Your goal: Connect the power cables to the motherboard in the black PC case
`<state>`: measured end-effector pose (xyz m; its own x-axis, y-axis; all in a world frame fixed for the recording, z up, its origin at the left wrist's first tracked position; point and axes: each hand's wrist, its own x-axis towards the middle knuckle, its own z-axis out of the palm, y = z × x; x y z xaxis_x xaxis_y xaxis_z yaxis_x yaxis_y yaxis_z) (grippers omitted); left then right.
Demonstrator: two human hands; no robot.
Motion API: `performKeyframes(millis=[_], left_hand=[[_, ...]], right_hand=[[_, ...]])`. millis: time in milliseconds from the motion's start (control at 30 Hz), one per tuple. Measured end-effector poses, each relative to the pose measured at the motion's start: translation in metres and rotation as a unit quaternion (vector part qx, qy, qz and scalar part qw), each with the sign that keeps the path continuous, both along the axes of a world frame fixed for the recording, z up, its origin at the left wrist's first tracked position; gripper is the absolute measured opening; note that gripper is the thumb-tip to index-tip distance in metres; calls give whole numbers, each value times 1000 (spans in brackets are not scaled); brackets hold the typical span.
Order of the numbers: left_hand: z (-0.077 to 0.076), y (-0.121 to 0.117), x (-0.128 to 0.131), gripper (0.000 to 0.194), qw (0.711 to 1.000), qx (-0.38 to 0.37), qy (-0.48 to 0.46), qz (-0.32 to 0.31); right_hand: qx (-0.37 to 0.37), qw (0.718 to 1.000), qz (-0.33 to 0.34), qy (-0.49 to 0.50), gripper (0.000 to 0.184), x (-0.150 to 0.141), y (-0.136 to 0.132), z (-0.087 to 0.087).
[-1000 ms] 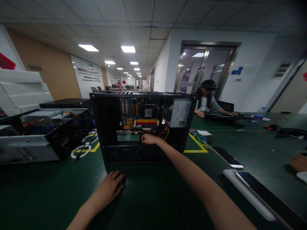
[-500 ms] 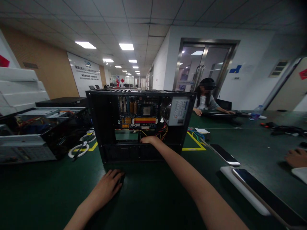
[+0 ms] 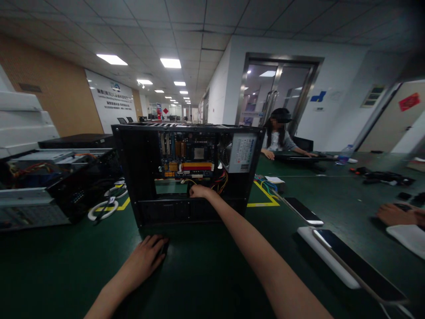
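An open black computer case (image 3: 142,177) stands upright on the green table (image 3: 206,274), its motherboard (image 3: 186,157) and grey power supply (image 3: 241,153) facing me. My right hand (image 3: 199,191) reaches inside at the bottom, fingers curled beside a bundle of yellow and red cables (image 3: 221,182); what they hold is hidden. My left hand (image 3: 149,254) lies flat on the table in front of the case, fingers stretched over a small dark object.
Another opened computer (image 3: 43,186) lies at the left with white cable rings (image 3: 106,206) beside it. Phones (image 3: 303,212) and a white-edged tablet (image 3: 348,266) lie at the right. A person's hand (image 3: 395,215) rests at the far right. A seated person (image 3: 279,137) works behind.
The view has shifted slightly to the right. My right hand has stayed inside the case bottom and my left hand still rests on the table.
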<state>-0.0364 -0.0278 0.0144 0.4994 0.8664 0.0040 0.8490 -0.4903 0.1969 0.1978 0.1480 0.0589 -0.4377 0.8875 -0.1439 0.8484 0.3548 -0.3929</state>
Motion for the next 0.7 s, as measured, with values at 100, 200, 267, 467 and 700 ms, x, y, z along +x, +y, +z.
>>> performKeyframes(millis=[100,200,267,467,700], left_hand=[[-2,1,-1,40,1000,-7,0,2],[-5,2,-3,41,1000,-8,11,4],[-8,3,-4,41,1000,-2,19,1],[-5,2,-2,41,999,0,35,1],[-3,2,-1,41,1000,-4,13,-1]], right_hand=[[46,999,-5,13,15,0,-1,2],[69,997,-18,36,13,1,-4,5],[73,996,-29,46,13,1,-6,6],[62,993,-29,93,12,1,-8,6],[-2,971,-120,208,13,-3,-7,4]])
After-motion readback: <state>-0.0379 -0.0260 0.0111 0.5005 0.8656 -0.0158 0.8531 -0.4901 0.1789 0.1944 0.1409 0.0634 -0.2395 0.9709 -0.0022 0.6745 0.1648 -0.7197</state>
